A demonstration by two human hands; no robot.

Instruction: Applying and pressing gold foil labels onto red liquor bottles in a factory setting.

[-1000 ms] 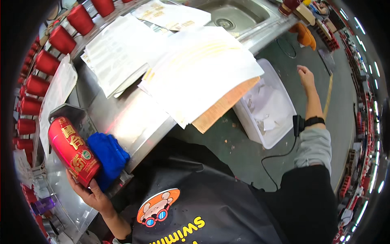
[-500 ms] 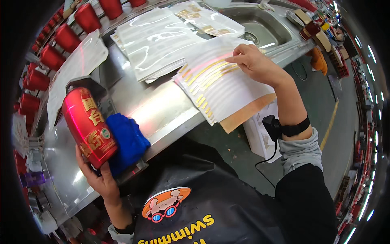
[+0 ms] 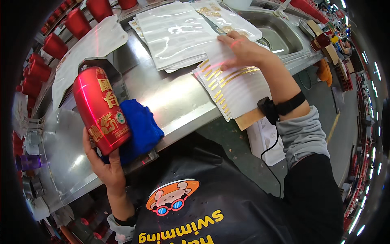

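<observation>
My left hand (image 3: 106, 168) is wrapped round the lower end of a red bottle (image 3: 101, 112) with gold characters and a small green-and-white label. The bottle leans against a dark angled stand (image 3: 115, 73), and a crumpled blue cloth (image 3: 140, 128) lies beside it. Over a stack of white sheets with gold strips (image 3: 243, 91), my right hand (image 3: 243, 51) has its thumb and fingers apart. Its fingertips reach the far left part of the stack, and I see nothing held between them. A brown sheet edge (image 3: 248, 118) sticks out under the stack.
Glossy clear-covered sheets (image 3: 172, 36) lie farther back on the steel table (image 3: 178, 103), near a sink (image 3: 280, 34). Several red bottles (image 3: 78, 24) stand along the far left beyond another white sheet (image 3: 87, 55). A white box (image 3: 266, 142) is below the table's edge.
My right hand has gone from pinched fingers above the gold strips to spread fingers at the far left of the sheets. My left hand still holds the bottle; the whole view has shifted slightly.
</observation>
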